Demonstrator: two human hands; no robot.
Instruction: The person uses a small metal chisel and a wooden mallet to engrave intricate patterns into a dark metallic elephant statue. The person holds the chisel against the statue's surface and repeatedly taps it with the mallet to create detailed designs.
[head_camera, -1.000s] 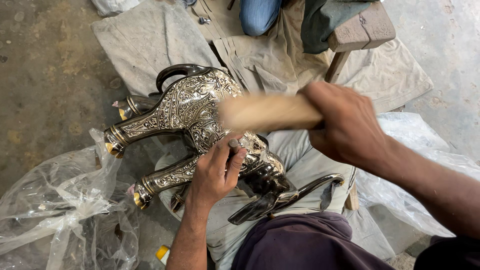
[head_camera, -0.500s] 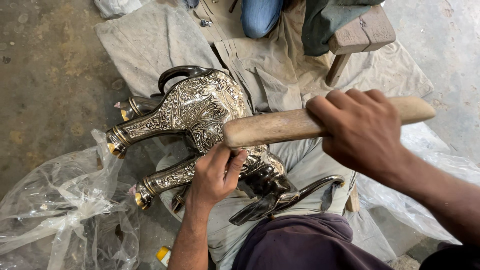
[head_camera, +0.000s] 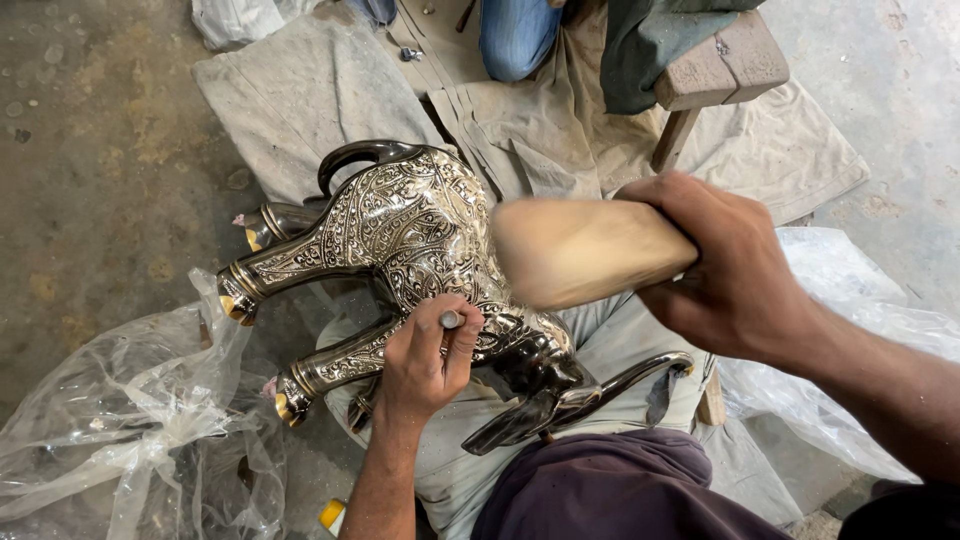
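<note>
An engraved silver-coloured metal animal figure (head_camera: 400, 225) lies on its side across my lap, legs pointing left with brass-tipped feet. My left hand (head_camera: 425, 355) is closed around a thin metal punch (head_camera: 450, 320) held upright against the figure's belly. My right hand (head_camera: 735, 265) grips a thick wooden mallet (head_camera: 580, 250), blurred with motion, just above and right of the punch. The figure's dark head and long horns (head_camera: 570, 395) rest near my knees.
Grey cloths (head_camera: 300, 90) cover the concrete floor beyond the figure. Crumpled clear plastic (head_camera: 110, 430) lies at lower left and more at right (head_camera: 860, 340). A small wooden stool (head_camera: 715, 75) and another person's blue-jeaned knee (head_camera: 515, 35) are at the top.
The mallet was down over the figure, then swung up and to the right, and has now come back down toward the punch. My left hand kept the punch in place.
</note>
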